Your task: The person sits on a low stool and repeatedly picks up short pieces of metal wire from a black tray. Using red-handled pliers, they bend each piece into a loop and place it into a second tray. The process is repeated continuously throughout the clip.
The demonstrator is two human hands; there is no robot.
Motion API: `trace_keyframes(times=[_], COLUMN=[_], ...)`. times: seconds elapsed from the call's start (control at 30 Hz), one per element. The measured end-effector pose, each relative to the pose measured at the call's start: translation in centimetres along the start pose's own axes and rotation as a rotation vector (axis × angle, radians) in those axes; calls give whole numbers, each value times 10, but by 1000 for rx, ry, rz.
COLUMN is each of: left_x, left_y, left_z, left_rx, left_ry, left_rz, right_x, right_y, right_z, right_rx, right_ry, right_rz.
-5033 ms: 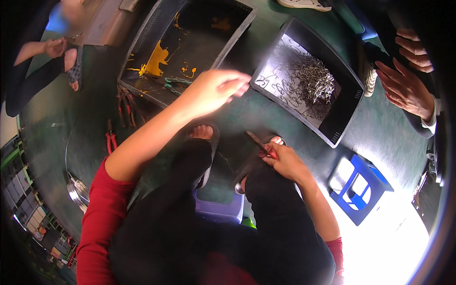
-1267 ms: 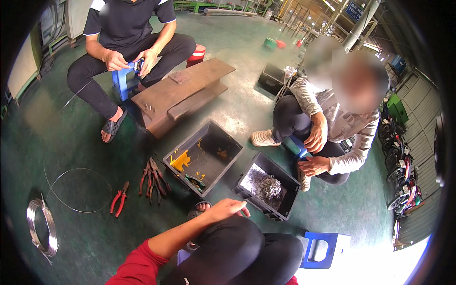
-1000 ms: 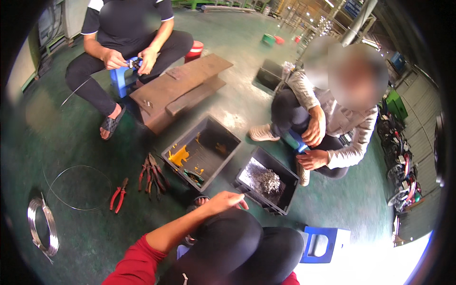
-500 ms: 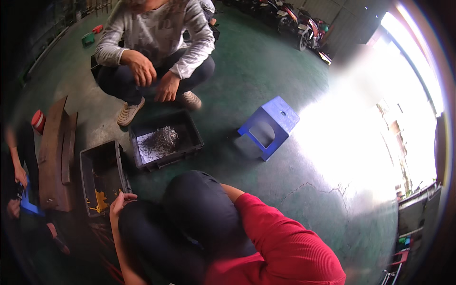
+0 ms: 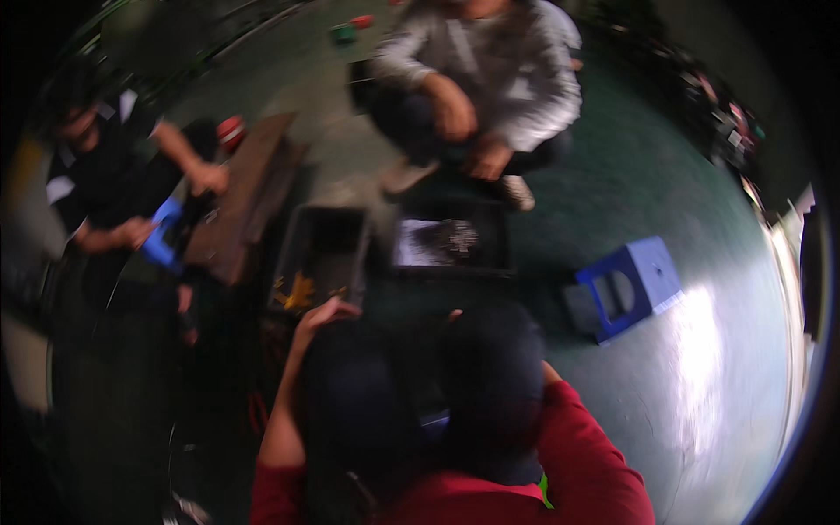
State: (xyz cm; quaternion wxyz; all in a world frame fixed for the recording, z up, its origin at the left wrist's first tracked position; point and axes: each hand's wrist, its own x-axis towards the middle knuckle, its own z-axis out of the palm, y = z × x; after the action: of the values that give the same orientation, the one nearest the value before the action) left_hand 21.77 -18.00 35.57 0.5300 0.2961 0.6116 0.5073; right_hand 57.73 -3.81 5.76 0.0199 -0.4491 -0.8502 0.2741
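Observation:
My left hand (image 5: 322, 318) rests by my left knee, at the near end of a dark crate (image 5: 365, 249). Its fingers look stretched out, though blurred, and nothing shows in them. Yellow pieces (image 5: 299, 291) lie in that crate's near end. Most of my right hand (image 5: 456, 313) is hidden behind my right knee; only what looks like a fingertip shows. Farther off stands a second black crate (image 5: 455, 273), holding a white sheet (image 5: 415, 248) and a heap of small metal pieces (image 5: 458, 238).
Across the crates a person in a grey top (image 5: 534, 96) squats. At left another person in dark clothes (image 5: 114, 192) holds something blue (image 5: 163, 234) by a brown board (image 5: 241, 206). A blue stool (image 5: 652, 276) stands at right. Red and green containers (image 5: 344, 33) lie far back.
My view has swung left, so the crates and stool appear farther right and the person at left shows more fully. My left hand stays by the knee and crate.

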Motion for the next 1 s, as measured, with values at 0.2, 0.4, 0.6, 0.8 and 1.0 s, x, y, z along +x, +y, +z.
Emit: trace_keyframes(times=[0.2,0.4,0.6,0.8,1.0], left_x=[19,58,109,169,213], left_y=[-22,-68,-91,-102,-124], left_z=[-37,-63,-68,-44,-22], left_rx=[-119,118,493,907,511], left_ry=[-202,-392,-596,-765,-498], left_rz=[-93,-110,-220,-182,52], right_x=[18,52,119,162,194], right_y=[-53,-79,-62,-64,-80], right_z=[-3,-45,-84,-92,-86], right_rx=[240,401,-41,-547,-272], right_ry=[127,31,-859,-1082,-1190], right_rz=[-291,-499,-377,-356,-282])
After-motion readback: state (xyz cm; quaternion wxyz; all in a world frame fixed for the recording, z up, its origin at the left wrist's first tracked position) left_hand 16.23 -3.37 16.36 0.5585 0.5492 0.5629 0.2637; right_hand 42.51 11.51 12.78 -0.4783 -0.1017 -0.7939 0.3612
